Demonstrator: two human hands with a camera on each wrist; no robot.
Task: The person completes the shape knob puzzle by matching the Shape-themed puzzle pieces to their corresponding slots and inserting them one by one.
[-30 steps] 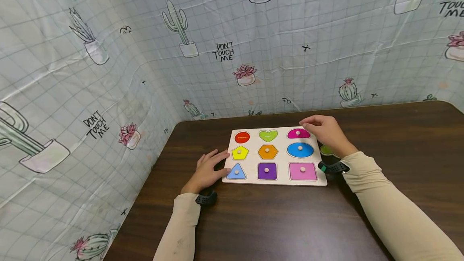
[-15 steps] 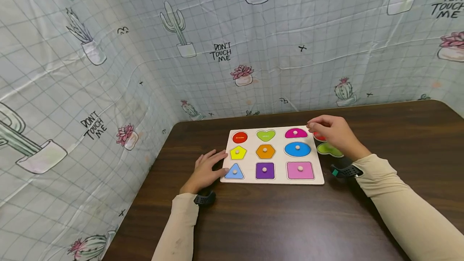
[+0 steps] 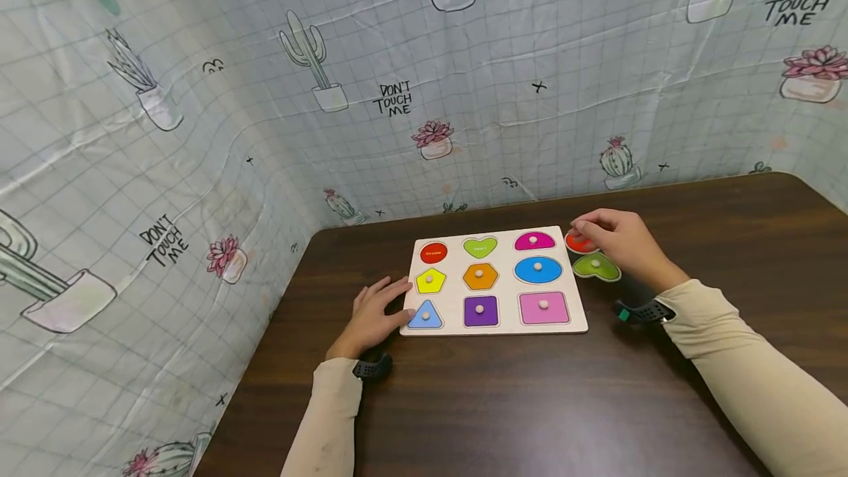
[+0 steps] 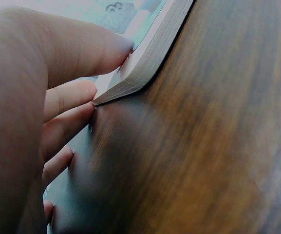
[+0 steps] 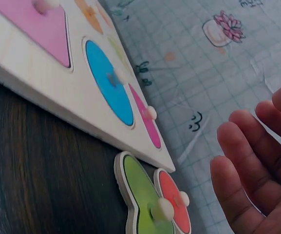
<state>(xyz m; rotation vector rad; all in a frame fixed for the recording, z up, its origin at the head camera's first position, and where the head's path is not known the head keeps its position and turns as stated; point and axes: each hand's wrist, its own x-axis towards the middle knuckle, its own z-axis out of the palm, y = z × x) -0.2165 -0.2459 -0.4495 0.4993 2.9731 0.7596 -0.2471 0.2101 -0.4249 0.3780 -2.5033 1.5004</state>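
Note:
A pale wooden peg puzzle board [image 3: 509, 315] lies flat on the dark table. Knobbed pieces sit in most of its recesses, among them a magenta half circle [image 3: 534, 241] and a blue oval [image 3: 538, 269]. The red circle recess [image 3: 433, 252] and green heart recess [image 3: 480, 247] show printed words and no knob. My left hand [image 3: 372, 319] rests at the board's left edge, thumb on the front corner. Off the right edge lie a red round piece [image 5: 170, 187] and a green heart piece [image 5: 139, 178]. Over them hovers my right hand [image 3: 626, 245], loosely bent, holding nothing.
Behind the brown table [image 3: 490, 403] hangs a light grid-patterned cloth [image 3: 503, 124] printed with cacti and words. It also runs along the left side. The board sits near the table's back edge.
My right hand has moved right, from beside the magenta half circle to above the loose pieces, uncovering the red piece and more of the green heart. The left hand stays on the board; the head view shifts slightly.

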